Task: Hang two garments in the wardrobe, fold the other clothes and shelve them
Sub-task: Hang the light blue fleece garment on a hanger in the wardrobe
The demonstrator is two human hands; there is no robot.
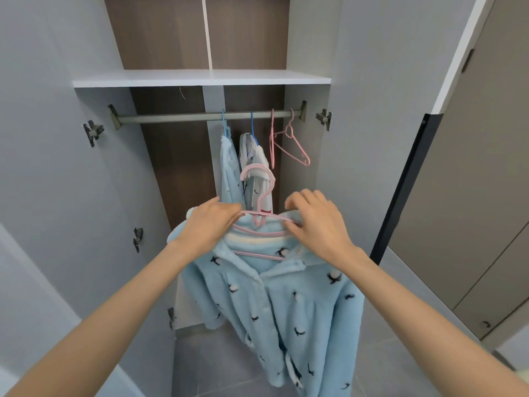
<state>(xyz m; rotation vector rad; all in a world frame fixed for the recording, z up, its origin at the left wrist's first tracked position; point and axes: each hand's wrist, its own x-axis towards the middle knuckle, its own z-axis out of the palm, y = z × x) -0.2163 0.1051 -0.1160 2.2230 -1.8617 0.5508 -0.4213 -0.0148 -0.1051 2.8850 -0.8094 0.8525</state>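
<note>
A fluffy light-blue pyjama top (289, 305) with small dark bird prints hangs on a pink hanger (259, 193) in front of the open wardrobe. My left hand (209, 224) grips the hanger's left shoulder together with the collar. My right hand (317, 222) pinches the collar over the hanger's right shoulder. The hanger's hook points up, well below the grey rail (171, 118). On the rail hang a light-blue garment (229, 167) and a white garment (254, 164), each on a blue hanger.
Two bare pink hangers (289, 144) hang at the rail's right end. A white shelf (200, 78) runs above the rail. Both wardrobe doors (57, 167) stand open at the sides. A dark-edged door (406, 184) is to the right, and grey floor tiles lie below.
</note>
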